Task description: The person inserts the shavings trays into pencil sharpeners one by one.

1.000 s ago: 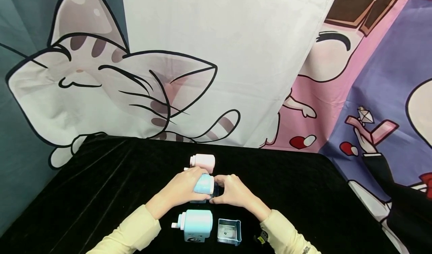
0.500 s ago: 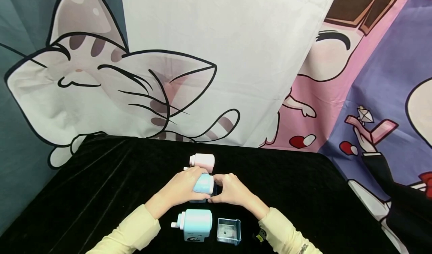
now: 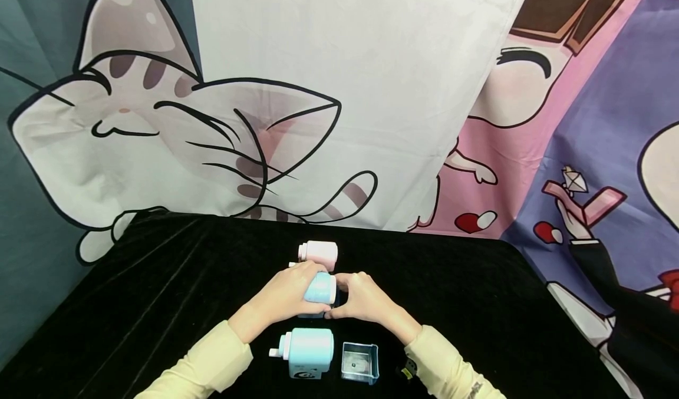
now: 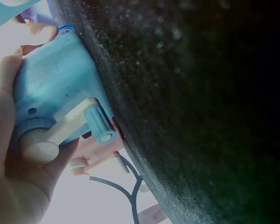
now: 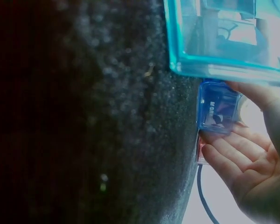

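Note:
My left hand (image 3: 289,294) grips a blue hand-crank pencil sharpener (image 3: 320,288) from its crank side, with the thumb at the near face. In the left wrist view, its pale crank arm with the ribbed blue knob (image 4: 100,123) points away from the palm. At the sharpener's other end, my right hand (image 3: 368,299) pinches a clear dark-blue shavings drawer (image 5: 217,107), thumb on one side and fingers on the other. White lettering shows on the drawer's face. Most of the drawer is hidden in the head view by the right hand and sharpener.
Nearer me, a light-blue pencil sharpener (image 3: 310,352) stands beside a clear blue drawer (image 3: 361,363). Beyond the hands is a pink sharpener (image 3: 321,254). A small dark item with a yellow patch (image 3: 408,371) lies by the right sleeve. Black cloth (image 3: 175,304) covers the table.
My right hand has shifted slightly left, toward the sharpener, and less of the dark-blue drawer shows between the hands. The left hand and the other things stay in place.

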`<state>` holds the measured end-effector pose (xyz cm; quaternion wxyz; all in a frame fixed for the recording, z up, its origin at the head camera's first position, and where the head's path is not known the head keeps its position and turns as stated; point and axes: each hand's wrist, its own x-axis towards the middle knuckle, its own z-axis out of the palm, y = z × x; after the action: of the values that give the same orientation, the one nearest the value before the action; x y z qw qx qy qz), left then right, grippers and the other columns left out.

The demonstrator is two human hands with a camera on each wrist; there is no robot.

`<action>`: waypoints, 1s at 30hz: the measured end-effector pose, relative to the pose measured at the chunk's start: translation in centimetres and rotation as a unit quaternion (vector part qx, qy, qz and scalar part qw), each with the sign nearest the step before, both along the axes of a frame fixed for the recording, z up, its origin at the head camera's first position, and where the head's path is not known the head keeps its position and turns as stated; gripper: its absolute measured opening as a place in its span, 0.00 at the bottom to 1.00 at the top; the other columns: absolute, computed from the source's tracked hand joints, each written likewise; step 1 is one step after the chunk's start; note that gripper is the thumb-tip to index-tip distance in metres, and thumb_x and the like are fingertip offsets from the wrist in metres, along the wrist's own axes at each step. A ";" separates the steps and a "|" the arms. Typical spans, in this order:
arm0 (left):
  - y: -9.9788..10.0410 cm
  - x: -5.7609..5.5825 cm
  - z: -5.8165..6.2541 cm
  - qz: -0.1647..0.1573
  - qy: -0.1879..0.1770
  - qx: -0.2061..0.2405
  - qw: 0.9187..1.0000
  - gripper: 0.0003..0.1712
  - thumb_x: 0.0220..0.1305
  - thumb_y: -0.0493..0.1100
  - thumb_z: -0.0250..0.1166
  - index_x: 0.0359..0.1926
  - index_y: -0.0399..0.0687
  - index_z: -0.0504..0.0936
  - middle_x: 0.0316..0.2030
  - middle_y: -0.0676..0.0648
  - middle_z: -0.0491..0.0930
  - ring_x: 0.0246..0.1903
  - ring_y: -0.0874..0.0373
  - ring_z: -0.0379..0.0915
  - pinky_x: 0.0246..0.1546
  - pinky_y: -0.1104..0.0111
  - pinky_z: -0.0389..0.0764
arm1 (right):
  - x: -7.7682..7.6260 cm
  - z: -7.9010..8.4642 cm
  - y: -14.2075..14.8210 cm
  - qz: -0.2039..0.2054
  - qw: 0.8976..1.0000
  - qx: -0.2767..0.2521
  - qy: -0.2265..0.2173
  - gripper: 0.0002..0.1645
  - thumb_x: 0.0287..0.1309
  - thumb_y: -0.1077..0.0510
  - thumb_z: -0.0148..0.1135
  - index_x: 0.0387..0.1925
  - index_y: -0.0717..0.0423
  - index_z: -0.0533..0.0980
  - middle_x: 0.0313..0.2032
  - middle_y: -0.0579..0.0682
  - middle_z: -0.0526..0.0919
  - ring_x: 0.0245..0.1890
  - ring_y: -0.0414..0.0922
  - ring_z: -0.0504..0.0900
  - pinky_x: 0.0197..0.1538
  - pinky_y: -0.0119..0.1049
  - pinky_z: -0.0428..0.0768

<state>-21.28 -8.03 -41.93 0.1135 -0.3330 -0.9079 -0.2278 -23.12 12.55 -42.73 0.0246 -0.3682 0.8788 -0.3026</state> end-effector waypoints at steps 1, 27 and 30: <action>0.0 0.0 0.0 0.000 -0.001 0.001 1.000 0.36 0.45 0.65 0.67 0.50 0.50 0.69 0.40 0.53 0.72 0.34 0.64 0.67 0.34 0.68 0.76 | 0.0 0.0 0.0 0.002 1.000 -0.001 0.001 0.25 0.36 0.48 0.74 0.39 0.48 0.76 0.35 0.41 0.83 0.33 0.31 0.77 0.38 0.27 0.76; 0.0 0.0 -0.1 -0.001 0.012 0.004 1.000 0.35 0.45 0.64 0.67 0.48 0.49 0.70 0.39 0.53 0.72 0.33 0.64 0.66 0.32 0.67 0.75 | 0.0 -0.2 -0.4 0.002 1.000 -0.019 -0.009 0.28 0.33 0.43 0.74 0.39 0.47 0.76 0.35 0.39 0.83 0.33 0.29 0.77 0.37 0.26 0.76; 0.0 0.0 -0.1 0.003 0.005 0.004 1.000 0.35 0.44 0.65 0.66 0.49 0.50 0.70 0.39 0.54 0.72 0.33 0.64 0.66 0.33 0.68 0.75 | 0.0 -0.2 -0.6 0.000 1.000 -0.020 -0.013 0.28 0.32 0.42 0.74 0.39 0.47 0.76 0.34 0.39 0.83 0.33 0.29 0.77 0.37 0.26 0.76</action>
<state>-21.24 -8.01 -42.07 0.1197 -0.3309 -0.9075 -0.2292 -23.10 12.00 -42.91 0.0283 -0.3649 0.8720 -0.3251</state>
